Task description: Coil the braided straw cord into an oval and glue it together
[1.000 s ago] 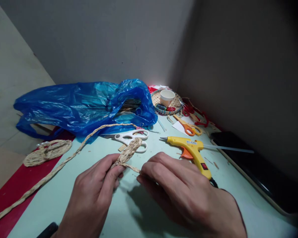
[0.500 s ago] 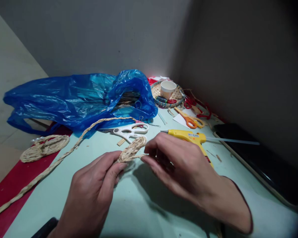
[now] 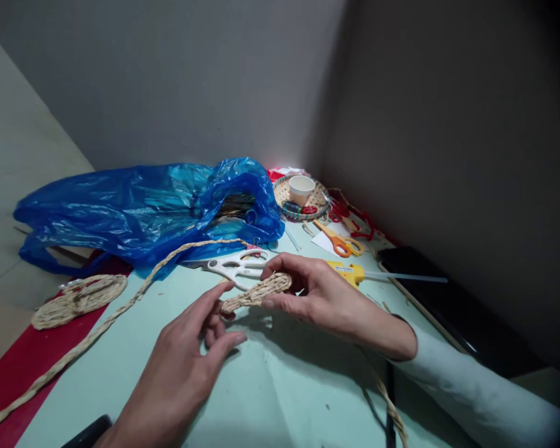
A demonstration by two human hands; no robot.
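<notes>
A small, elongated piece of coiled straw braid [image 3: 256, 294] is pinched at its right end between the thumb and fingers of my right hand [image 3: 320, 292]. My left hand [image 3: 191, 348] is beside its left end with thumb and fingers spread apart; whether a fingertip touches the piece I cannot tell. Behind the hands lie white-handled scissors [image 3: 236, 266]. A yellow glue gun [image 3: 350, 272] with a long clear glue stick is partly hidden by my right hand. A loose straw braid [image 3: 394, 414] hangs down below my right forearm.
On the left lie a long straw braid [image 3: 107, 325] and an oval straw coil [image 3: 81, 300]. A blue plastic bag [image 3: 121, 214] stretches along the back. Farther right are orange scissors [image 3: 343, 244], a woven tray [image 3: 281, 190] with a cup [image 3: 301, 188], and a black phone-like slab [image 3: 441, 298].
My left hand has let go of the straw piece and opened. My right hand has moved from the loose strand to grip the piece itself. The view has shifted slightly.
</notes>
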